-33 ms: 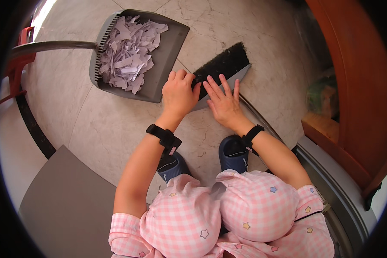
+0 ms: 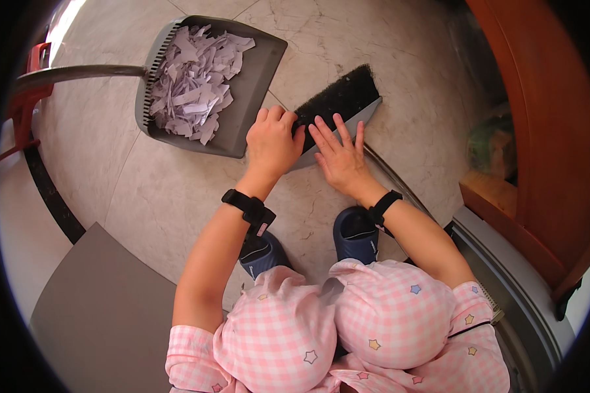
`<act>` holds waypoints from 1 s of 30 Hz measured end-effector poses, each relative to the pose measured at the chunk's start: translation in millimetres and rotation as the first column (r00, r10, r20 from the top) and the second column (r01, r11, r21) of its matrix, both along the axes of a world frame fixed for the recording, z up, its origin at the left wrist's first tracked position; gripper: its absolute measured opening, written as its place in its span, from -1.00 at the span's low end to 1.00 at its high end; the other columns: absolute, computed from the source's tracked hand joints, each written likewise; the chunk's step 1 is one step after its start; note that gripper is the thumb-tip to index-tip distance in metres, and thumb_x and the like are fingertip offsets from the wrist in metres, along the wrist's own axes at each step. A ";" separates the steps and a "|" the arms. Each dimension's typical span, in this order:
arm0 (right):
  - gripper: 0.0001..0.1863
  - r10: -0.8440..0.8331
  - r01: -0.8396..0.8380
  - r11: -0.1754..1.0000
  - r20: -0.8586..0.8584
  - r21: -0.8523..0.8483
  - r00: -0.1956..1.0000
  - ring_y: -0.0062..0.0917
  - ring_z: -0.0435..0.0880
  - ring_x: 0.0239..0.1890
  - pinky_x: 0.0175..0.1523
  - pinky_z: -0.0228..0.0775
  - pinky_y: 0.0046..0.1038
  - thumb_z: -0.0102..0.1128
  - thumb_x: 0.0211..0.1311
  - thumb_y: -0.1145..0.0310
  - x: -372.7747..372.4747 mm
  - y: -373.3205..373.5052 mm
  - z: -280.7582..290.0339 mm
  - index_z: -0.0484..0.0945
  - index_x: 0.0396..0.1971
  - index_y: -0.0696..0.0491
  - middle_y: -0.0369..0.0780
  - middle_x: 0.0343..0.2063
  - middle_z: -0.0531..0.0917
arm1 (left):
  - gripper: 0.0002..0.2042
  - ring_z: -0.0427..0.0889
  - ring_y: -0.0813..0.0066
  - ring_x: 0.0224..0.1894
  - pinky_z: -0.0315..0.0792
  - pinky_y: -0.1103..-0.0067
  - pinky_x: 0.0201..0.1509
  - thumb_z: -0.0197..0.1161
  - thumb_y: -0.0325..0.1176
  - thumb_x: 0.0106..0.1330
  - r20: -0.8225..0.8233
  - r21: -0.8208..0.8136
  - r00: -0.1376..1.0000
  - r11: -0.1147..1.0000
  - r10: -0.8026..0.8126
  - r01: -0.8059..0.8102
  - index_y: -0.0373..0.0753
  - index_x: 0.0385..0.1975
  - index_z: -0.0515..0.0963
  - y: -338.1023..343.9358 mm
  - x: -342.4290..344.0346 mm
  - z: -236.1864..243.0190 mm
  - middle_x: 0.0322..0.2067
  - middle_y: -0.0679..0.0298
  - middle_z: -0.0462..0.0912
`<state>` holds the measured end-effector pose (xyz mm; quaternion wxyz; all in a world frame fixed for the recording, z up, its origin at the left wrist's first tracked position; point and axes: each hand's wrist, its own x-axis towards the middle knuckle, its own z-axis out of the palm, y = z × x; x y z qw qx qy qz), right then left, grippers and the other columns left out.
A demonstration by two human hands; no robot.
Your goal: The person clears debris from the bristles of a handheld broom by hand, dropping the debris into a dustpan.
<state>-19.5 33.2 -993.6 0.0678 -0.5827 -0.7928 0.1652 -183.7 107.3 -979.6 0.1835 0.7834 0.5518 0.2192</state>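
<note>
A broom with black bristles point(image 2: 339, 88) and a grey head lies on the floor in front of me, bristles facing away. My left hand point(image 2: 272, 141) is closed at the left end of the broom, its fingers curled and thumb pressed against the bristles. Just right of it, my right hand point(image 2: 341, 154) rests across the broom head, fingers stretched and spread, gripping nothing. To the left of the broom sits a grey dustpan point(image 2: 255, 78) with a toothed edge. Torn pale paper scraps point(image 2: 193, 85) are heaped in it, on its left side.
The dustpan's handle point(image 2: 85, 73) reaches left toward a red plastic stool point(image 2: 26, 108). The broom's thin stick point(image 2: 400, 180) runs back past my right forearm. Brown wooden furniture point(image 2: 537, 131) stands at right, a grey panel point(image 2: 105, 308) at lower left. Blue slippers point(image 2: 357, 242) are below my hands.
</note>
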 end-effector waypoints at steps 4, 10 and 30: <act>-0.39 0.029 -0.028 0.999 -0.029 0.020 0.999 -0.26 -0.10 0.43 0.34 -0.43 0.24 0.06 0.24 0.24 25.0 17.6 -10.5 0.20 0.31 -0.08 -0.33 0.37 0.10 | -0.89 0.52 0.31 -0.32 0.44 0.45 -0.32 0.32 -0.35 -0.05 -0.096 -0.034 0.991 0.995 -0.099 0.096 -0.17 -0.52 0.58 28.6 24.3 -4.2 -0.44 0.32 0.54; -0.38 0.006 -0.006 1.000 -0.017 0.024 1.000 -0.27 -0.10 0.43 0.34 -0.43 0.24 0.10 0.21 0.23 37.4 24.3 -20.0 0.21 0.30 -0.11 -0.34 0.36 0.12 | -0.92 0.53 0.33 -0.35 0.44 0.46 -0.33 0.26 -0.36 -0.06 -0.291 -0.005 0.918 0.960 -0.269 0.280 -0.17 -0.55 0.57 45.4 36.4 -8.9 -0.49 0.34 0.53; -0.44 -0.004 0.004 1.000 0.005 0.005 1.000 -0.30 -0.10 0.43 0.35 -0.44 0.21 0.08 0.24 0.22 30.3 -19.3 -23.2 0.26 0.27 -0.28 -0.37 0.36 0.12 | -0.96 0.42 0.60 -0.57 0.33 0.66 -0.47 0.24 -0.53 0.18 0.337 -0.186 0.932 0.980 0.135 -0.075 -0.33 -0.42 0.54 41.9 -16.4 -0.3 -0.51 0.26 0.52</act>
